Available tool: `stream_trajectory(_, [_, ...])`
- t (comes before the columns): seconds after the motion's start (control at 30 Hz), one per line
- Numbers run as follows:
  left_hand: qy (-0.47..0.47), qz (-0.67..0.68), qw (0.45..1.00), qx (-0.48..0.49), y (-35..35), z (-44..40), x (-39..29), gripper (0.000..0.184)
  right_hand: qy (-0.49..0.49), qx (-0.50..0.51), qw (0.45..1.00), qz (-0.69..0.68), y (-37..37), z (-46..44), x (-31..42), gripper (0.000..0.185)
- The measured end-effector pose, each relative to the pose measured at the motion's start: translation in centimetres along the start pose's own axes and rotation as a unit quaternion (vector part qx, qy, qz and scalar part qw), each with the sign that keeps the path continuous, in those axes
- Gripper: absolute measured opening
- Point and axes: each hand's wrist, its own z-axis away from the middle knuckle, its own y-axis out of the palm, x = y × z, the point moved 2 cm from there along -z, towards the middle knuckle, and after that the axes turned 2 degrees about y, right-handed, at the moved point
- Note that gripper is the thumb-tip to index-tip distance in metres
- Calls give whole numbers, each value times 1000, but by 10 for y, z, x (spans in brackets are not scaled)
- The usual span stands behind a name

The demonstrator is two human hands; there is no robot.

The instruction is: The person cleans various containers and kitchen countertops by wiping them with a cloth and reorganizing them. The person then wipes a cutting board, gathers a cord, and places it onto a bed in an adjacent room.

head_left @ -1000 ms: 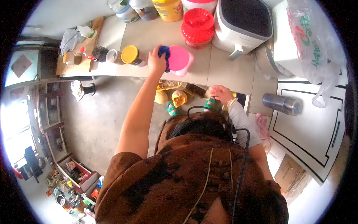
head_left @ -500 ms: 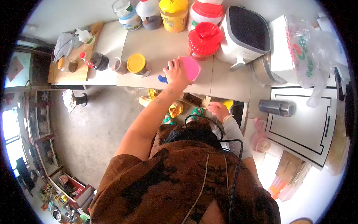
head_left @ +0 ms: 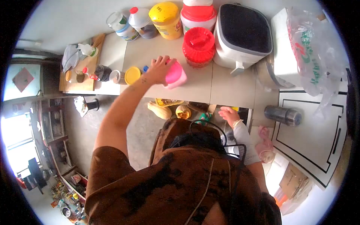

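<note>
My left hand (head_left: 159, 70) reaches over the counter, its fingers curled round the left side and top edge of a pink plastic container (head_left: 176, 77). A small blue piece (head_left: 145, 68) shows just left of that hand; what it belongs to is hidden. To the left stands a tub with a yellow lid (head_left: 132, 75), beside a clear jar (head_left: 117, 76). My right hand (head_left: 228, 114) hangs low by the counter's front edge, near an open drawer (head_left: 244, 115). Its fingers are stretched out and nothing shows in them.
Along the back stand a yellow tub (head_left: 167, 22), a red-lidded jar (head_left: 198, 47) and a white appliance (head_left: 242, 35). A thermos (head_left: 283, 115) lies to the right on a white panel (head_left: 311, 131). On the floor are squashes (head_left: 160, 110) and a yellow basket (head_left: 167, 102).
My left hand and the pink container have moved left along the counter, closer to the yellow-lidded tub. The camera view has shifted. My right hand stays low near the drawer.
</note>
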Motion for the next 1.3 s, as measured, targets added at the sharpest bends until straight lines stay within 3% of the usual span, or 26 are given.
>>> stream_trajectory(0.33, [148, -189, 971, 7, -33, -90, 80, 121, 49, -81, 992, -89, 24, 24, -62, 31])
stream_trajectory(0.4, [192, -239, 951, -41, -30, -106, 92, 119, 45, -71, 993, -84, 40, 30, -69, 30])
stream_trajectory(0.47, [209, -273, 936, -77, -20, -113, 100, 110, 38, -65, 993, -86, 55, 32, -69, 31])
stream_trajectory(0.53, [156, -293, 941, -60, -19, -110, 102, 100, 63, -75, 989, -114, 71, 34, -64, 32])
stream_trajectory(0.57, [152, -290, 935, -137, -12, -106, 107, 81, 55, -73, 990, -109, 78, 33, -66, 33])
stream_trajectory(0.6, [152, -291, 935, -136, -15, -100, 109, 81, 56, -71, 990, -110, 82, 31, -68, 33])
stream_trajectory(0.67, [15, -121, 989, -79, -34, -81, 113, 61, 57, -67, 991, -103, 88, 24, -69, 34])
stream_trajectory(0.7, [-4, -90, 992, -86, -49, -57, 112, 45, 49, -68, 992, -95, 92, 25, -58, 35])
stream_trajectory(0.77, [-99, 63, 993, -6, -46, -15, 127, 45, 40, -67, 992, -97, 98, 22, -45, 35])
stream_trajectory(0.83, [-86, 89, 992, 14, -20, 35, 136, 56, 46, -43, 996, -64, 101, 14, -35, 39])
stream_trajectory(0.87, [-118, 36, 988, 94, -12, 58, 129, 72, 41, -42, 996, -63, 105, 9, -27, 39])
stream_trajectory(0.93, [-150, 81, 980, 103, 19, 94, 125, 102, 45, -53, 995, -76, 117, 4, -12, 36])
stream_trajectory(1.1, [-230, 152, 959, 68, 38, 109, 118, 100, 42, -46, 998, -29, 131, -3, 17, 38])
stream_trajectory(1.3, [-212, 142, 966, -30, 23, 44, 146, 97, 46, -54, 997, -7, 130, 4, 21, 38])
